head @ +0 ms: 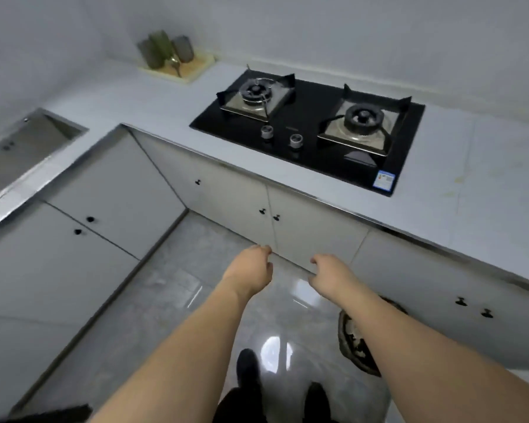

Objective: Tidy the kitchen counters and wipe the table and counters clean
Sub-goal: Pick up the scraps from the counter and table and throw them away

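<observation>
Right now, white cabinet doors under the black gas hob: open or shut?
Shut. The white cabinet doors sit flush under the black gas hob.

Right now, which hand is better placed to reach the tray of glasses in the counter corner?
Probably the left hand. The tray of glasses stands far to the left of the gas hob, on that hand's side. The right hand would need to cross over. Both hands hold nothing.
</observation>
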Available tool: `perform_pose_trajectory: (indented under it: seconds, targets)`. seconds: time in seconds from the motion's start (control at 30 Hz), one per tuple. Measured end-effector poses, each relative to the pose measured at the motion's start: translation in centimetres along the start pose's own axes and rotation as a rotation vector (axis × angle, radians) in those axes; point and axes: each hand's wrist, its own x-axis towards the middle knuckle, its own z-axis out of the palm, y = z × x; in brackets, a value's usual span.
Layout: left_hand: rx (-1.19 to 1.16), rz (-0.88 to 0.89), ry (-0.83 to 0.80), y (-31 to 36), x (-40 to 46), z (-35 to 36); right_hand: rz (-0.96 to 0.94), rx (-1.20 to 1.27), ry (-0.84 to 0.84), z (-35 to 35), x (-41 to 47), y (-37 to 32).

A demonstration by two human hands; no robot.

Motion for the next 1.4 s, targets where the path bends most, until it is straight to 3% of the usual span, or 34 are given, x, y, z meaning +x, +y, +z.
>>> perform_pose_trajectory:
  seconds: [0.23, 0.37, 0.7, 1.07, 1.4]
  targets:
    - [-0.068, -0.176, 0.183, -14.7, -5.2, -5.2, -0.232, -0.147, -0.044, 3.6, 1.6, -15.6]
    - [-0.095, -0.285, 0.268, -26.5, -8.1, -8.4, -0.359, -0.193, -0.061, 8.3, 3.3, -27.9]
    - [-0.24, -0.499, 0.309, -50.5, -14.4, -13.6, -0.54, -0.259, -0.218, 19.3, 4.0, -51.8]
    - [-0.282, -0.593, 0.316, -67.7, -13.2, -17.5, -0.592, -0.349, -0.292, 27.0, 10.7, -68.9]
    - [-0.339, -0.777, 0.476, -85.5, -13.9, -26.6, -0.753, -0.338, -0.351, 33.9, 15.7, -89.6]
